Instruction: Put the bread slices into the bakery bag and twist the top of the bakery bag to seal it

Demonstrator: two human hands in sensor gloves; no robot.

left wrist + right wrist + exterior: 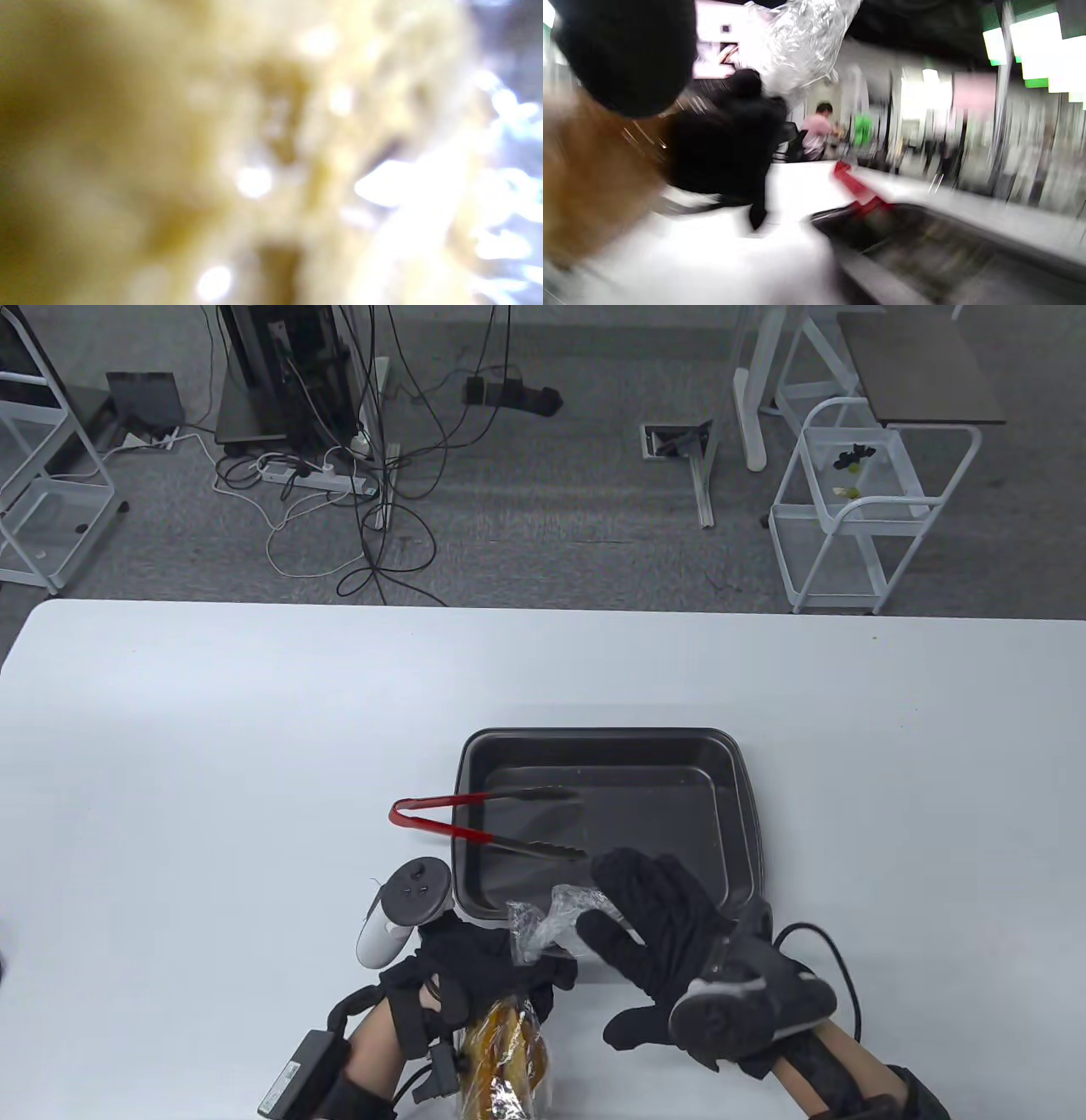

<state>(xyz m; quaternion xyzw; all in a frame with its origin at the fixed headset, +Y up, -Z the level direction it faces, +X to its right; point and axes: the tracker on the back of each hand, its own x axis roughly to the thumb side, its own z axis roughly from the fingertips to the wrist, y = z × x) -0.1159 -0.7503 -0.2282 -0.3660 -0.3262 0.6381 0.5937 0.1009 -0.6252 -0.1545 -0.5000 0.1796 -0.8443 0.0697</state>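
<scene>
One clear bakery bag (509,1052) lay at the near edge of the white table (212,746), with golden-brown bread slices (496,1048) inside it; how many slices could not be counted through the plastic. The left hand (475,971) gripped the bag around its neck, fingers curled over the plastic, and the crumpled bag top (551,920) stuck up beyond them. The right hand (662,933) hovered just beside that top with its fingers spread and straight; whether they touched the plastic could not be told. One dark baking tray (747,814) sat behind the hands, holding no bread. One pair of red-handled tongs (441,823) rested across its left rim, tips inside the tray. The left wrist view was filled by a blurred close-up of bread (212,148). In the right wrist view the bag's crinkled plastic (797,42) hung from the top edge.
</scene>
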